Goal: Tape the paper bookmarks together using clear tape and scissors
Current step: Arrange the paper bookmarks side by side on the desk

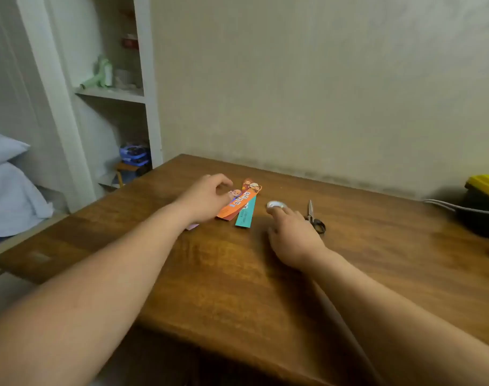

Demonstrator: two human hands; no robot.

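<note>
Several paper bookmarks lie fanned on the wooden table [237,274]: an orange one [237,205], a teal one [246,216], and a lilac corner [192,226] showing under my left wrist. My left hand [207,200] sits over their left side with curled fingers, and its thumb and forefinger pinch the cartoon-headed top of a bookmark [234,194]. A small roll of clear tape [275,204] lies to the right of the bookmarks, and my right hand [292,235] holds it at the fingertips. Small scissors [314,218] lie shut just right of that hand, their handles partly hidden behind it.
A black box with a yellow lid [485,201] and a grey cable [443,205] sit at the table's right edge. The wall runs along the far edge. White shelves [112,93] and pale bedding [7,190] are to the left of the table.
</note>
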